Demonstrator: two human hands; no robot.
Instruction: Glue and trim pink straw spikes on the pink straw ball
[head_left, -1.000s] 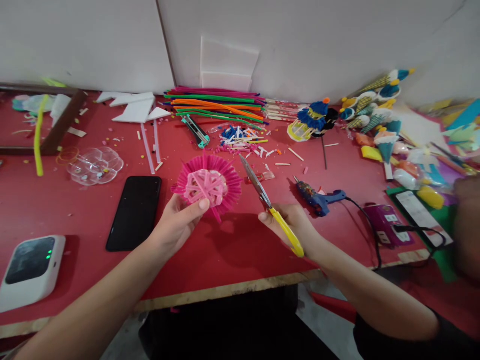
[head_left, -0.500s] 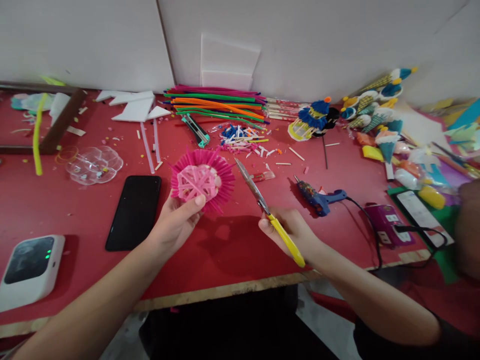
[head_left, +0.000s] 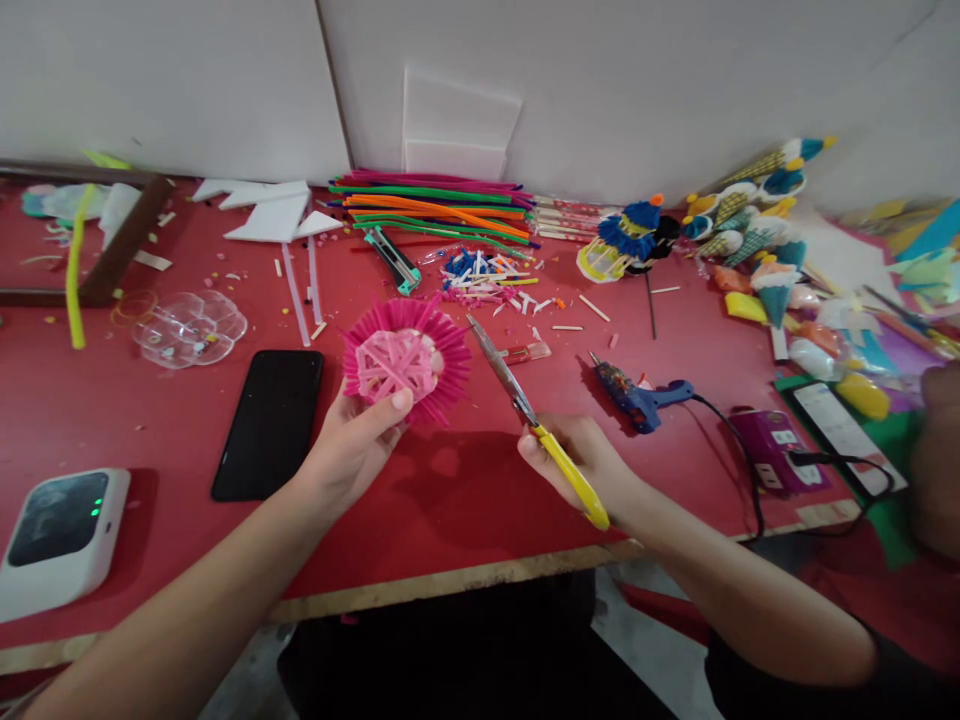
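Note:
My left hand (head_left: 364, 445) grips a round pink craft piece (head_left: 397, 365), thumb on its face. Pale pink strips cross its middle, and a darker magenta fringe stands out all around. In my right hand (head_left: 574, 455) are scissors (head_left: 514, 385) with yellow handles. Their blades look closed and point up and left, close to the fringe's right edge but apart from it. Behind the blades, a small red-and-clear tool (head_left: 525, 352) lies partly hidden. A blue glue gun (head_left: 637, 395) rests on the table to the right of the scissors.
Pipe cleaners (head_left: 442, 210) lie at the back beside a green box cutter (head_left: 391, 260) and a heap of cut bits (head_left: 484, 275). On the left are a black phone (head_left: 268, 425) and a white device (head_left: 64, 540). A purple power box (head_left: 776, 450) sits right, with cords.

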